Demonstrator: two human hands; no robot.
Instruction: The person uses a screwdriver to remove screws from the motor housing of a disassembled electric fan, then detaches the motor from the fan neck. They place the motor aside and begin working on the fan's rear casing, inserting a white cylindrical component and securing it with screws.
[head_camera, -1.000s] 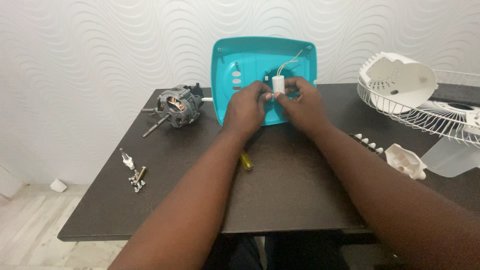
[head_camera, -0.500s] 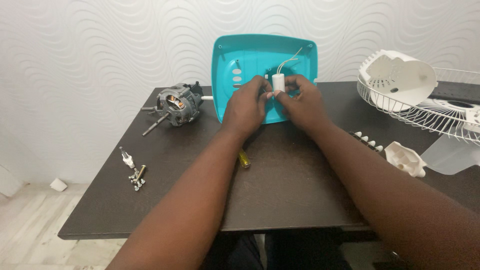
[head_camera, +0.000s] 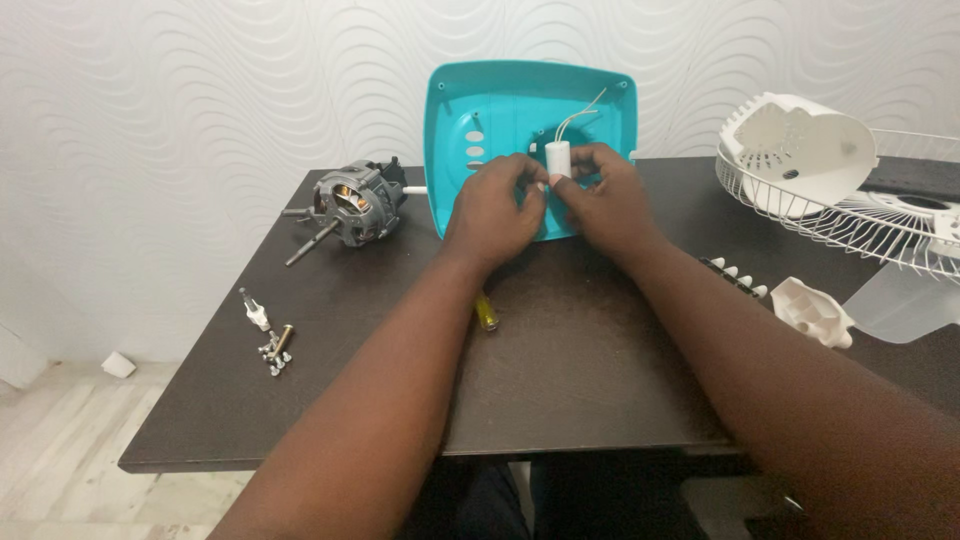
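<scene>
Both hands meet at a small white plastic cylinder with thin white wires (head_camera: 557, 158), held against the upright teal plastic housing shell (head_camera: 500, 110) on the dark desk (head_camera: 580, 370). The left hand (head_camera: 495, 212) and the right hand (head_camera: 605, 200) each have a closed grip on it, fingertips pinching its sides.

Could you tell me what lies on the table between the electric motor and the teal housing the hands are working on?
In the head view, only a short white stub and bare dark table separate the motor from the teal housing.

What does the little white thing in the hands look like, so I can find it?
Look at the teal cover standing at the table's back edge. In front of it, both hands pinch a small white cylinder. Only it has thin white wires curling from its top.
</scene>
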